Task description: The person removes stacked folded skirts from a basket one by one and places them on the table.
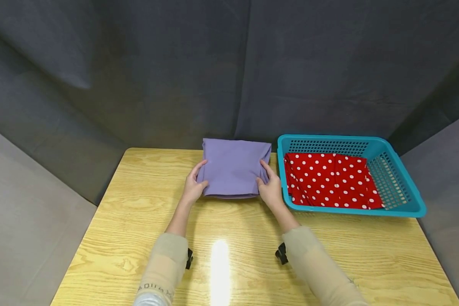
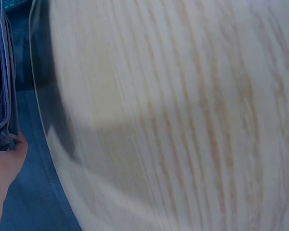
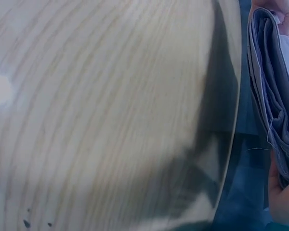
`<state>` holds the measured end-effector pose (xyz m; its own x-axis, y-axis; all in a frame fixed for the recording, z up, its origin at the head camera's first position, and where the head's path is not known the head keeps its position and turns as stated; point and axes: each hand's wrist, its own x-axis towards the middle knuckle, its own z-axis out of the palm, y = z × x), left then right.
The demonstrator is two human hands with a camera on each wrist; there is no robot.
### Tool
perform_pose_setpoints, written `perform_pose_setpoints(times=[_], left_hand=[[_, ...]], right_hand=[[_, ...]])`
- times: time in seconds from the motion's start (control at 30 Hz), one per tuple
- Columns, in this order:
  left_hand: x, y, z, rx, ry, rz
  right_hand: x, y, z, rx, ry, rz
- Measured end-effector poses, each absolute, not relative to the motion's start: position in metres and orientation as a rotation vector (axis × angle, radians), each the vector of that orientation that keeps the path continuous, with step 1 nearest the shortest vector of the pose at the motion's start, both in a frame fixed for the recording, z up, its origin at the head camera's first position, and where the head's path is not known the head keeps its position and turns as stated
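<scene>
A folded purple cloth (image 1: 235,168) is held up by both hands near the far edge of the table. My left hand (image 1: 193,182) grips its left side, thumb on top at the lower corner. On the opposite side my right hand (image 1: 270,187) grips the cloth in the same way. From the right wrist view, the stacked layers of the folded cloth (image 3: 269,91) show along its edge, raised above the tabletop. In the left wrist view only a part of the left hand (image 2: 7,161) shows, at the cloth's layered edge.
To the right stands a turquoise plastic basket (image 1: 403,178) with a red polka-dot cloth (image 1: 334,180) lying in it. The wooden table (image 1: 137,204) ends at a dark curtain (image 1: 183,76) behind. A black strap piece (image 1: 281,253) hangs at the right wrist.
</scene>
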<state>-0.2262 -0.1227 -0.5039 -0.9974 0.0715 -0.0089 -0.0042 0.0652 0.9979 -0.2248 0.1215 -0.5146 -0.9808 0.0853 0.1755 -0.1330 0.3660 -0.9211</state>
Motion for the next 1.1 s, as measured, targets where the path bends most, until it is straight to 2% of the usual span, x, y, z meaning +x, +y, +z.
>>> perform_pose_setpoints(times=[0.4, 0.57, 0.8, 1.1], left_hand=[[-0.246, -0.124, -0.55, 0.081, 2.371, 2.072], [-0.246, -0.123, -0.554, 0.123, 2.423, 2.048], [-0.235, -0.121, -0.536, 0.159, 2.434, 1.993], [-0.246, -0.123, -0.561, 0.087, 2.528, 1.963]], right_hand=[[-0.23, 0.118, -0.532, 0.007, -2.449, 1.655], [-0.233, 0.116, -0.543, -0.012, -2.451, 1.634], [-0.235, 0.114, -0.558, 0.017, -2.396, 1.688], [-0.24, 0.115, -0.565, 0.007, -2.416, 1.711]])
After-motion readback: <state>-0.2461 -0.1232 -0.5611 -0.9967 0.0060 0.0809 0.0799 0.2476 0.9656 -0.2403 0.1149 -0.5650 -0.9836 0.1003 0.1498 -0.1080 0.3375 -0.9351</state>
